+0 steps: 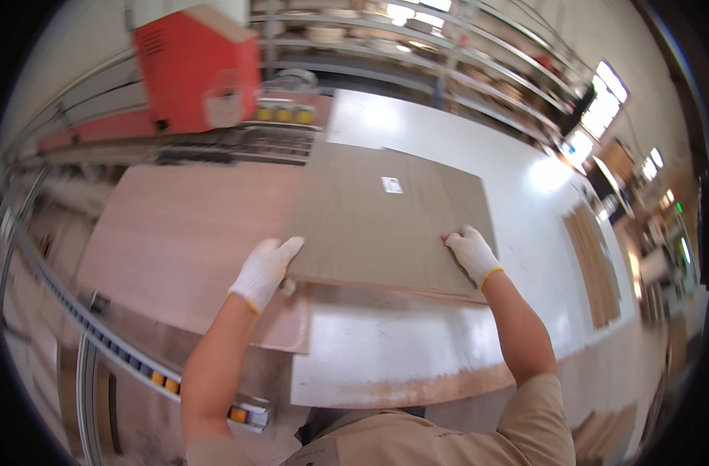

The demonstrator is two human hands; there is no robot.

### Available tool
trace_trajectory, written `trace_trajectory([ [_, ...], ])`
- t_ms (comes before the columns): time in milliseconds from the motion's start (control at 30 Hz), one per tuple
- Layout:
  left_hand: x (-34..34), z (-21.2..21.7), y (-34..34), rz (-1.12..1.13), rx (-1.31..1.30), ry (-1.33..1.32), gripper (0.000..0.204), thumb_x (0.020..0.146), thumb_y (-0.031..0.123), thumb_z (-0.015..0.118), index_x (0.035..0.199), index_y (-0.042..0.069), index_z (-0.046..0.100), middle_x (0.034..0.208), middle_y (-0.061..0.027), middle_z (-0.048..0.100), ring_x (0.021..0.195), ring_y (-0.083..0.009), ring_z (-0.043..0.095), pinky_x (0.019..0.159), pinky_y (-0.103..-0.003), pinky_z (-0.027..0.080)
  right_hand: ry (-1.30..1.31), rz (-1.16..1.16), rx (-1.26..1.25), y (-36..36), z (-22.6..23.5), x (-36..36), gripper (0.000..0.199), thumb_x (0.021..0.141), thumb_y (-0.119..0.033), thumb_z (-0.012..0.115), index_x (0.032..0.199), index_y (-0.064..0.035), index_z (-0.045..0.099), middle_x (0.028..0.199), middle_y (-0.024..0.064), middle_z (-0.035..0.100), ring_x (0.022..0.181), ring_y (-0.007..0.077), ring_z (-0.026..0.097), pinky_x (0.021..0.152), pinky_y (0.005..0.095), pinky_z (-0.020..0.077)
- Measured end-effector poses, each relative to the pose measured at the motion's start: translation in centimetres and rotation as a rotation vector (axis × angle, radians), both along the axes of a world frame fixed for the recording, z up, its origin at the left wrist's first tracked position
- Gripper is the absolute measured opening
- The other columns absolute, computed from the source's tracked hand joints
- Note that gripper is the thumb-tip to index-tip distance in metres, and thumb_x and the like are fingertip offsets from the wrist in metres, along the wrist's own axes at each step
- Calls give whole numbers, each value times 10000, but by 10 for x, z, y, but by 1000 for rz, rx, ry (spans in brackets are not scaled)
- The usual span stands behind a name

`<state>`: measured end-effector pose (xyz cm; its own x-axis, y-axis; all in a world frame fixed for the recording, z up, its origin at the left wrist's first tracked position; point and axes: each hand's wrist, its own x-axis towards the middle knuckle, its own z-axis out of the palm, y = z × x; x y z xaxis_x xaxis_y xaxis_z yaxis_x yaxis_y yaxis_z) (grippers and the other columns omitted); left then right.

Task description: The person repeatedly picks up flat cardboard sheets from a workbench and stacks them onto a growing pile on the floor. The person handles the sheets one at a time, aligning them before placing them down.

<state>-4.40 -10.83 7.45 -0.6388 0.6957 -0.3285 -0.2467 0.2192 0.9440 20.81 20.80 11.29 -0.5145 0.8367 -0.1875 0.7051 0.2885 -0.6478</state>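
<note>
Both bare forearms rise from the lower edge, elbows bent, reaching forward and slightly inward. The left hand (pixel 265 272), in a white knit glove, is wrapped over the near left corner of a grey-brown wood-grain panel (pixel 385 217), fingers laid on top along the edge and closed onto it; the thumb is hidden beneath. The right hand (pixel 472 254), gloved the same with a yellow cuff, rests flat on the panel's near right edge, fingers curled onto the top face; whether it pinches the edge or only presses down cannot be told. The panel spans the gap between the two hands and stretches away from them, a small white label (pixel 392 185) on its far half. Under it, left of the left hand, lies a pinkish plywood sheet (pixel 184 233); under and right of the right hand, a glossy white board (pixel 417 349). Beyond the panel's far left corner stands a red machine (pixel 195 70), with metal shelving (pixel 448 54) farther back.
</note>
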Motion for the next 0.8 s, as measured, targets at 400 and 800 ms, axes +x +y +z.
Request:
trace_trajectory([
  [400, 88, -1, 135, -143, -640, 1130, 677, 1027, 607, 492, 1107, -35, 694, 1010, -261, 731, 973, -418, 710, 949, -507, 546, -329, 134, 288, 116, -19, 108, 658, 1005, -381, 638, 1486, 57, 537, 1418, 283, 631, 1316, 378, 622, 1125, 424, 468],
  [800, 129, -70, 130, 252, -323, 627, 683, 1013, 414, 639, 1507, -48, 543, 1444, -282, 641, 1359, -380, 613, 1139, -402, 462, 519, -37, -470, 134, -92, 102, 762, 1007, -53, 597, 1690, -101, 262, 1470, 161, 577, 1249, 219, 616, 1005, 357, 541],
])
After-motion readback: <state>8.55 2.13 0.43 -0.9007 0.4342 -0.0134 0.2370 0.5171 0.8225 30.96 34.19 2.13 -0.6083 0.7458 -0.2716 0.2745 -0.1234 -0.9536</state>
